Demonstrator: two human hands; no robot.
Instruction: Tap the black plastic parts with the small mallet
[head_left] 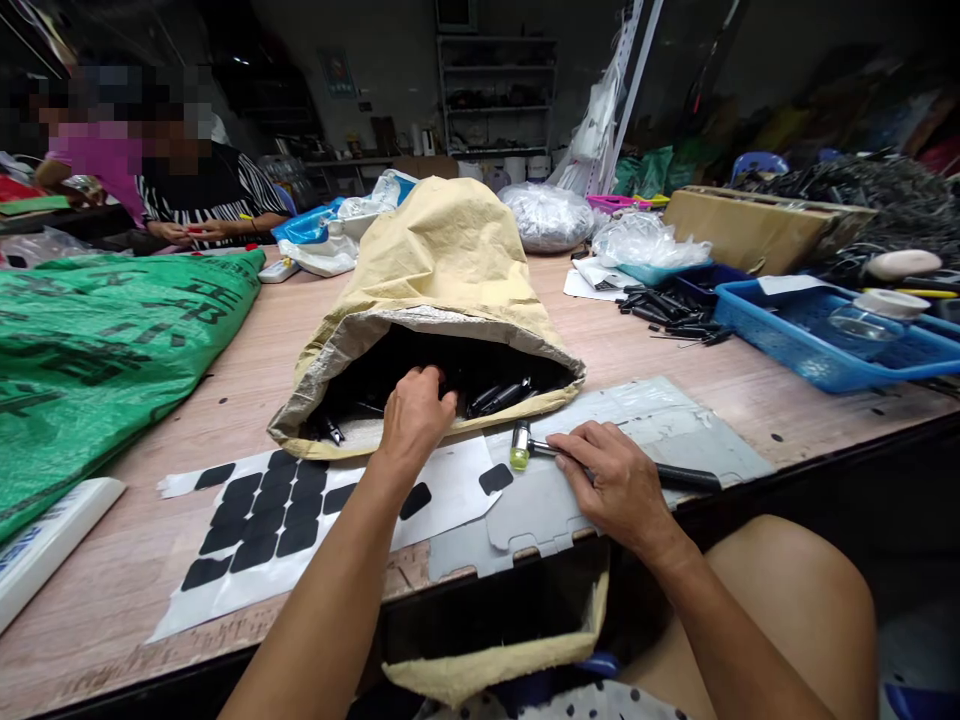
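Although largely hidden toward the back, showing pale wood grain nearer the front: a table [247, 345]. Along its left side, a green bag [112, 350] with dark lettering. Laid mid-table, mouth toward the near edge, a tan paper sack [450, 245]. Off to the right, a blue basket [806, 365]. Close to the near edge, beside the sack's mouth, a thin grey board [679, 420], overlapping a white sheet [461, 475] on its left. Over the board, a hammer [686, 478] with one yellow-green face, held by the right hand [611, 475] with fingers curled around its shaft. Reaching into the sack's mouth with bent fingers: the left hand [418, 410]; cannot tell whether pinching anything. Inside the sack, loose black pieces [506, 397]. On the sheet, dark rounded stickers [262, 523].
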